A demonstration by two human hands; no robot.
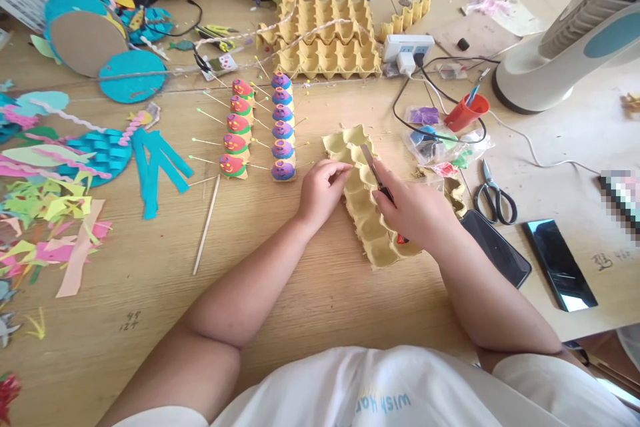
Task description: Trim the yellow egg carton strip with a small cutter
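A yellowish pulp egg carton piece (367,217), with rows of cups, lies slantwise on the wooden table in front of me. My left hand (323,192) is closed at its left edge, thumb and forefinger pinching the rim. In my right hand (417,210) is a utility knife (384,187) with a dark handle; its blade rests over the carton's upper cups. Part of the handle is hidden under my palm. Left of the carton stand two rows of painted egg-cup figures, one red and green (237,123), the other purple and blue (283,127), with pins stuck in them.
Scissors (493,197) and two phones (560,267) lie at right, below a red cup (467,112) and a white fan (545,60). More egg trays (330,57) and a power strip (407,47) are behind. Paper scraps (55,240) and a wooden stick (206,227) lie at left.
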